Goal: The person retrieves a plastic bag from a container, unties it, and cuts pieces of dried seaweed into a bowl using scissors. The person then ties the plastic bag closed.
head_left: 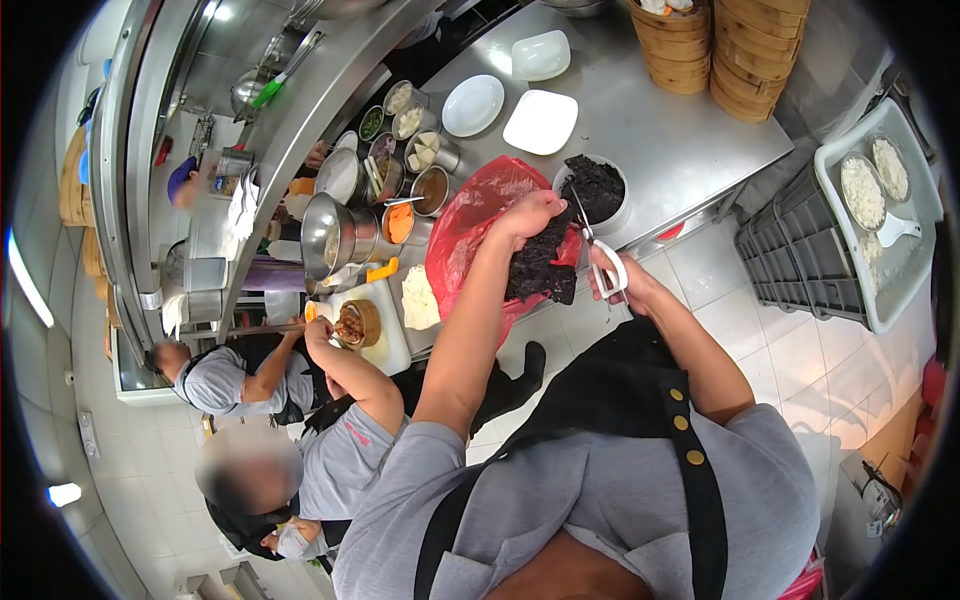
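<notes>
My left hand point(532, 216) is closed on a dark, crinkled sheet of dried seaweed point(545, 262), which hangs over the red plastic bag point(465, 240). Scissors point(588, 234) with white handles are in my right hand point(622, 278), fingers through the loops. Their blades point away from me, beside the seaweed and near the rim of a white tub point(625, 205). More dark seaweed point(594, 188) is heaped in that tub. Whether the blades are apart or together is hard to make out.
White dishes point(541, 122) and bamboo steamers point(745, 75) stand on the steel counter. Ingredient containers point(432, 190) line its left side. At left, a co-worker point(350, 440) works by a cutting board point(385, 325). A grey crate point(800, 250) with a tray of bowls stands at right.
</notes>
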Available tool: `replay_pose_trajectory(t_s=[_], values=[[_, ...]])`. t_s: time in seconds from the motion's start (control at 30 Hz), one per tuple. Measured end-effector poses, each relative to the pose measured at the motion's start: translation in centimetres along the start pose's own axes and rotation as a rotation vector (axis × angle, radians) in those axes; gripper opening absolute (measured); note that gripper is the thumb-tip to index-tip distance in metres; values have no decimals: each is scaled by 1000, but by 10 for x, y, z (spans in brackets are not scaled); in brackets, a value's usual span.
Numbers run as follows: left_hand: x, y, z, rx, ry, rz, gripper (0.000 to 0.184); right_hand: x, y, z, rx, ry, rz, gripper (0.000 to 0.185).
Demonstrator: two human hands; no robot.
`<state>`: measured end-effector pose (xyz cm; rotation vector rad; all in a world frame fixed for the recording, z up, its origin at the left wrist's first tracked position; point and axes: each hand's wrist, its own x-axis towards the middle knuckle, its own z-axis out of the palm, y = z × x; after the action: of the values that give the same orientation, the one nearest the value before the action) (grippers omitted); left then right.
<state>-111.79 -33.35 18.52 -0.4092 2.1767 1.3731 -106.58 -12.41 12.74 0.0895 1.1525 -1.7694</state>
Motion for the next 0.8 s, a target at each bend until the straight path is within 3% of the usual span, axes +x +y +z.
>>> replay_pose_trajectory(t_s=[0.1,0.3,0.5,0.6,0.7,0.8], values=[[4,-5,-2,4,-46,4,21,7,6,-1,-11,13,-17,60],[9,-5,-6,34,-45,17,22,12,9,2,3,92,-111,51],[9,1,-13,232,-34,-58,21,13,5,2,-13,170,-132,48],[-1,-2,-16,124,24,28,21,18,10,-7,-66,178,-118,47],[1,-6,-14,-428,176,15,19,-3,2,-4,-12,77,-77,47],[15,-12,-11,-742,444,81,16,-14,17,-12,-16,-59,-73,46]])
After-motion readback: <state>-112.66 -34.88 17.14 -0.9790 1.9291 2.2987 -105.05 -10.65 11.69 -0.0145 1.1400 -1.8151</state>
